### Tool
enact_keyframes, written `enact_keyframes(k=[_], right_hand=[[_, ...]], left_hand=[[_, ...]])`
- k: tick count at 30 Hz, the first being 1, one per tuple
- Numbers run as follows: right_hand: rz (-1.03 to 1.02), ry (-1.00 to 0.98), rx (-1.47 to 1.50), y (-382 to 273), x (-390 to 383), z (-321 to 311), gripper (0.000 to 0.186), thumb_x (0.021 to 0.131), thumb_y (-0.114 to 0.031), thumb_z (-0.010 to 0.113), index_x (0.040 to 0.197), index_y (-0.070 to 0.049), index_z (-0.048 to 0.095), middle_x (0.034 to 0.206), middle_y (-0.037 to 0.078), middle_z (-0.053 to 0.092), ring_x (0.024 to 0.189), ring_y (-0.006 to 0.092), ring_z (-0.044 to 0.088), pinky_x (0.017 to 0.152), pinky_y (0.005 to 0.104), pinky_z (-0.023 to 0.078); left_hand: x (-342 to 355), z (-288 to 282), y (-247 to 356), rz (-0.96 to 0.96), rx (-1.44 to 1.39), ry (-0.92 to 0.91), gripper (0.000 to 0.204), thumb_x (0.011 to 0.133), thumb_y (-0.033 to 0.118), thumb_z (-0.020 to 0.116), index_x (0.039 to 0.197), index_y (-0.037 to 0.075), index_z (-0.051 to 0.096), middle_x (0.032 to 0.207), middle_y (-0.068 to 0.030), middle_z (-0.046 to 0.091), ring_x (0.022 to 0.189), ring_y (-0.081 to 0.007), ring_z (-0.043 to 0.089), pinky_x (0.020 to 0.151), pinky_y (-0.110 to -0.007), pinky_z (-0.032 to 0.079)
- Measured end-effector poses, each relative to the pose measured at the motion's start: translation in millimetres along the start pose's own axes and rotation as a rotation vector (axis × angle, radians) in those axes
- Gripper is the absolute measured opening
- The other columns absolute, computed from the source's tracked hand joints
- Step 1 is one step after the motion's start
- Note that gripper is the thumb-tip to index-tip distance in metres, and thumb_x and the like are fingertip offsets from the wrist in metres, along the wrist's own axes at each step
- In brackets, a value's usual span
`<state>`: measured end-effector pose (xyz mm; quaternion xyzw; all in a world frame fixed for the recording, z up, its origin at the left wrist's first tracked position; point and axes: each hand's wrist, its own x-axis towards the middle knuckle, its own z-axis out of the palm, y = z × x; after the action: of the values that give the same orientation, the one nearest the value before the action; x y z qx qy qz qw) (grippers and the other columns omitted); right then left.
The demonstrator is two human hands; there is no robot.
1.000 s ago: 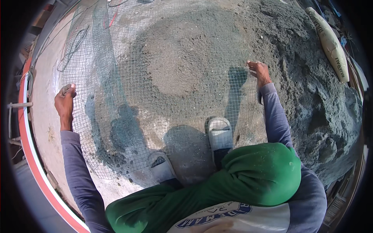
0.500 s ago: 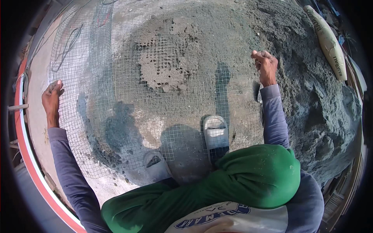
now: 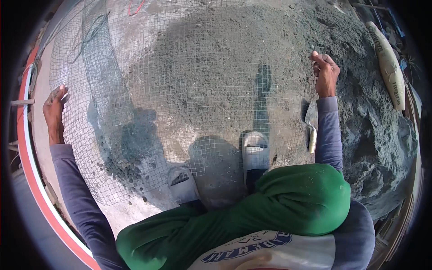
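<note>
Wire mesh screen (image 3: pixel 189 90) is stretched flat above a heap of grey sand (image 3: pixel 360 117), with small stones (image 3: pixel 126 168) gathered on its near-left part. The left hand (image 3: pixel 54 110) grips the screen's left edge, fingers curled round the wire. The right hand (image 3: pixel 325 74) is closed on its right edge. Beneath the screen stand two pale sandals (image 3: pixel 255 153). Just right of the screen, a trowel (image 3: pixel 310 130) lies by the right forearm. Beyond the sand lies a filled sack (image 3: pixel 389 65).
</note>
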<state>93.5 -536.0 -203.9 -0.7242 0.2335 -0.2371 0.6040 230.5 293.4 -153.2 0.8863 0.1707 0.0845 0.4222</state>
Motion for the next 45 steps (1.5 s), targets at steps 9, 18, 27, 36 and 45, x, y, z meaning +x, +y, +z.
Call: enact_keyframes(k=[9,18,27,36,45], right_hand=[[-0.257,-0.1,0.166,-104.2,-108.1,81.5,0.017,0.1,-0.016,0.082,0.094,-0.001,0.076,0.089,0.006,0.074,0.07,0.007,0.056,0.058,0.0238,0.04],[-0.42,-0.611,0.504,-135.6,-165.8,103.3,0.008,0.105,-0.005,0.073,0.108,0.002,0.07,0.104,0.02,0.072,0.087,0.0223,0.071,0.059,0.0279,0.052],[-0.292,-0.444,0.508,-143.6,-132.1,99.6,0.017,0.107,-0.008,0.069,0.114,0.008,0.071,0.111,0.019,0.076,0.085,0.014,0.068,0.06,0.0234,0.045],[-0.059,-0.065,0.003,-58.2,-31.8,20.2,0.017,0.099,-0.019,0.082,0.1,-0.002,0.081,0.089,0.003,0.075,0.06,0.003,0.048,0.052,0.0208,0.032],[0.185,-0.072,-0.749,154.5,83.6,-59.7,0.045,0.091,-0.04,0.087,0.081,0.004,0.081,0.075,0.014,0.077,0.071,0.0199,0.072,0.068,0.0398,0.055]], left_hand=[[-10.2,-90.0,-71.4,0.127,-0.061,0.333,0.044,0.104,0.027,0.079,0.129,-0.009,0.076,0.123,-0.0168,0.079,0.115,-0.0246,0.074,0.103,-0.036,0.06],[-63.6,-180.0,-142.8,0.208,-0.254,0.753,0.041,0.105,0.018,0.077,0.131,-0.013,0.072,0.125,-0.0195,0.077,0.115,-0.0259,0.075,0.106,-0.037,0.06],[-73.0,-214.7,-115.2,0.247,-0.167,0.715,0.041,0.101,0.022,0.082,0.125,-0.01,0.077,0.117,-0.0158,0.08,0.109,-0.0215,0.076,0.102,-0.035,0.059],[-17.0,-95.7,17.9,0.207,0.065,0.3,0.051,0.1,0.037,0.082,0.128,-0.006,0.079,0.117,-0.0137,0.081,0.106,-0.0197,0.077,0.099,-0.033,0.058],[-20.0,191.2,78.3,0.019,0.895,0.161,0.049,0.094,0.056,0.076,0.13,0.024,0.08,0.13,-0.0159,0.079,0.126,-0.0392,0.072,0.105,-0.053,0.057]])
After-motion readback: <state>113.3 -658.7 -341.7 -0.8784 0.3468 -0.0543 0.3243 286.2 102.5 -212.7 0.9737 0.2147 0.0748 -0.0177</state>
